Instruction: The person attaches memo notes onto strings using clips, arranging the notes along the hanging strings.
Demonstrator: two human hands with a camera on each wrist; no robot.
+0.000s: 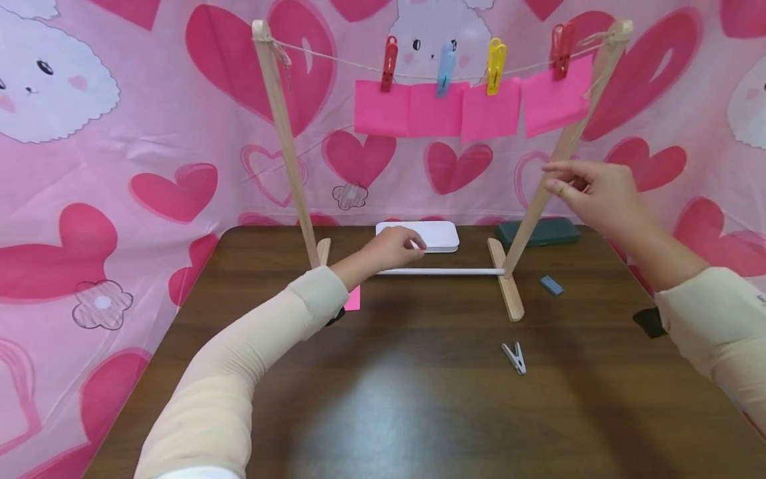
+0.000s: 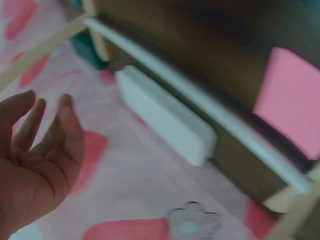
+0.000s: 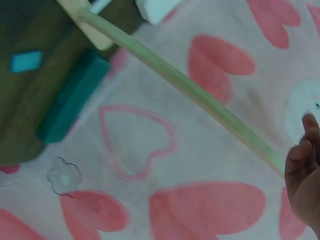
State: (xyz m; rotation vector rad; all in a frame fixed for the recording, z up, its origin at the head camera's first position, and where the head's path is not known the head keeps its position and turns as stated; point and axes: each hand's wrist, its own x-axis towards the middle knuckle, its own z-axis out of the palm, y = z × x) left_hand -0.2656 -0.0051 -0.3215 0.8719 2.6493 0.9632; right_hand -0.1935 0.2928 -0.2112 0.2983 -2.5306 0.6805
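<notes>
My left hand (image 1: 389, 248) hovers above the white crossbar (image 1: 443, 271) of a wooden drying frame, in front of a white case (image 1: 439, 234). Its fingers are loosely bent with nothing between them, as the left wrist view also shows. Beside the frame's right post (image 1: 529, 219) is my right hand (image 1: 604, 193), empty, its fingers loosely curled. Above, pink paper squares (image 1: 383, 110) hang from a string (image 1: 335, 58), pinned by a red clothespin (image 1: 389, 64), a blue clothespin (image 1: 445, 70), a yellow clothespin (image 1: 495, 66) and another red clothespin (image 1: 561, 52). The rightmost square hangs tilted against the post.
A white clothespin (image 1: 514, 358) lies on the brown table (image 1: 419, 412). Right of the frame's foot is a small blue block (image 1: 552, 286), with a dark green case (image 1: 541, 231) behind. A pink sheet (image 2: 292, 102) lies near the left post, partly hidden by my left sleeve in the head view.
</notes>
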